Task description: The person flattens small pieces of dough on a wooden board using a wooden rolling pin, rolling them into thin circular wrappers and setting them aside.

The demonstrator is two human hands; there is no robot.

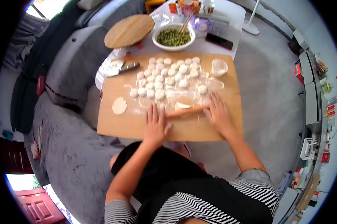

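Note:
A wooden rolling pin [187,111] lies across the near part of the wooden board [138,127]. My left hand [156,123] rests on its left end and my right hand [217,112] on its right end, both with fingers stretched forward. Just beyond the pin, partly hidden by it, is a pale piece of dough [182,105]. One flat round wrapper [119,106] lies at the board's left. Several small floured dough pieces [159,78] cover the middle, and a single piece [202,89] sits near my right fingertips.
A knife [129,68] lies at the board's upper left, a clear cup [219,68] at its upper right. Behind stand a white bowl of green filling [173,47] with chopsticks, a round wooden lid [129,31] and a dark phone [219,41]. A grey sofa [67,149] is at left.

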